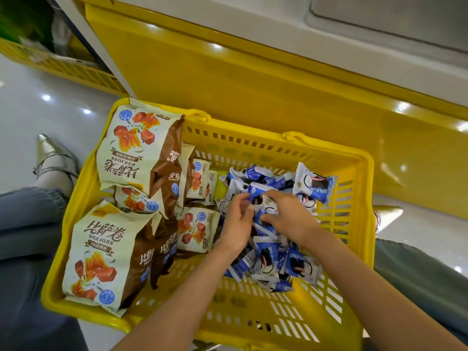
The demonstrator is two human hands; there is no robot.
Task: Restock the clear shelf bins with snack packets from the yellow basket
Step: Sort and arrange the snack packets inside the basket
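The yellow basket [253, 323] stands on the floor below me. Its left half holds large cream-and-brown snack bags [131, 153] and a few small packets of the same kind [195, 228]. A heap of several small blue-and-white packets [273, 262] fills its right half. Both my hands are down in that heap. My left hand [236, 224] curls its fingers round blue-and-white packets. My right hand [288, 216] pinches a blue-and-white packet [268, 203] between thumb and fingers. No clear shelf bins are in view.
A yellow shelf base [240, 79] rises right behind the basket, with a white ledge [329, 46] above it. Another yellow slatted crate [63, 67] sits at the far left. My knees flank the basket, and my silver pointed shoe [50, 158] rests on the glossy white floor.
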